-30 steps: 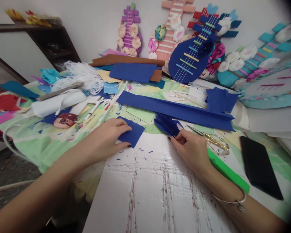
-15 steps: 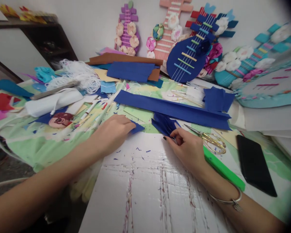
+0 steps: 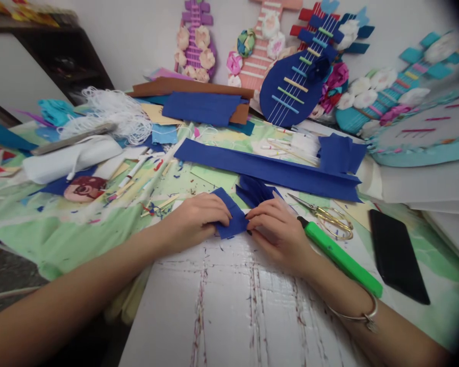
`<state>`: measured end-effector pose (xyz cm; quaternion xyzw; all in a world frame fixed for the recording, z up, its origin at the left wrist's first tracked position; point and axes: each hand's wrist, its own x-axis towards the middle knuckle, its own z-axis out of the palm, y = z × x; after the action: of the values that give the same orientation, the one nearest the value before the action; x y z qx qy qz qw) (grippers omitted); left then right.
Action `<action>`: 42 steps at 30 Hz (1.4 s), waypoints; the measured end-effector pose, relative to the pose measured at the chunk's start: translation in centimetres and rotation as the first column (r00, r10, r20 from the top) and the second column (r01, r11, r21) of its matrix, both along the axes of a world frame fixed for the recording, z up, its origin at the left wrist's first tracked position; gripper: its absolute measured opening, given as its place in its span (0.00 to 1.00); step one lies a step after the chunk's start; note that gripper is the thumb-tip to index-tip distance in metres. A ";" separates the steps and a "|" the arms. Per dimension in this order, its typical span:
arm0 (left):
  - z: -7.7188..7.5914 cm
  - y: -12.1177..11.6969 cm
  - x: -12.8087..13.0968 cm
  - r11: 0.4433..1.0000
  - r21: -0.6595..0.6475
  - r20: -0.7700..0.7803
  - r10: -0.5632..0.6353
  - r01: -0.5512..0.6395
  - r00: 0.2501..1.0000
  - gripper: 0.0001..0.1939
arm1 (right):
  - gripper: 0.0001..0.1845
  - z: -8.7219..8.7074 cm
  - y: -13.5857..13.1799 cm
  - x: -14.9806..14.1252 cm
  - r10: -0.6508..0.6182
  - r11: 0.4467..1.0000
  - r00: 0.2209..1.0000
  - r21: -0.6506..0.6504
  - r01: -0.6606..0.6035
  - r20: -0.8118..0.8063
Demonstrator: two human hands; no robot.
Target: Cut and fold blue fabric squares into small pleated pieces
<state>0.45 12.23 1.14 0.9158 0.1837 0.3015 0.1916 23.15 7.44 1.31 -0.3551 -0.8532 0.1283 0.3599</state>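
Between my hands, over the far part of a scored white board [image 3: 229, 316], is a small piece of blue paper [image 3: 235, 219]. My left hand [image 3: 201, 216] is closed on its left side, fingers curled over the edge. The fingertips of my right hand [image 3: 277, 232] pinch its right corner. Just behind my right fingers lies a bunch of folded blue paper [image 3: 255, 191]. A long folded blue strip [image 3: 268, 168] stretches across the table beyond both hands.
Gold-handled scissors [image 3: 331, 219], a green cutter [image 3: 342, 257] and a black phone [image 3: 398, 255] lie to the right. White string [image 3: 107, 114] and a white roll [image 3: 72, 158] sit at left. Decorated paper instruments, one a blue lute [image 3: 290, 92], lean against the wall.
My hands have come closer together. The small blue paper now shows more fully, and my right hand has moved from the folded blue bunch to its corner.
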 end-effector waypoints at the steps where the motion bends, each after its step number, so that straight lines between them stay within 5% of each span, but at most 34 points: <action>1: 0.2 0.0 0.0 1.000 -0.002 0.012 -0.001 0.001 1.000 0.13 | 0.09 0.1 0.0 -0.1 0.011 1.000 1.000 -0.005 -0.011 0.009; 24: 2.3 -0.4 -0.6 0.982 -0.173 -0.169 -0.104 0.075 0.980 0.10 | 0.06 0.5 -0.3 -0.2 0.196 0.961 0.979 -0.209 -0.181 0.055; 31: 2.1 -0.4 -0.6 0.978 -0.193 -0.157 -0.113 0.082 0.981 0.10 | 0.06 0.4 -0.3 0.2 0.179 0.953 0.977 -0.268 -0.143 0.113; 39: 1.9 -0.7 -0.9 0.976 -0.207 -0.239 -0.120 0.070 0.964 0.06 | 0.07 0.2 -0.1 0.2 0.186 0.961 0.982 -0.212 -0.178 0.016; 42: 1.6 -0.8 -0.9 0.973 -0.219 -0.331 -0.140 0.068 0.933 0.24 | 0.09 0.1 -0.1 0.3 0.161 0.967 0.987 -0.196 -0.160 -0.008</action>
<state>-0.44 11.47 2.73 0.9383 0.1954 0.1057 0.2650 23.41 7.35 1.44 -0.3191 -0.8636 0.2392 0.3083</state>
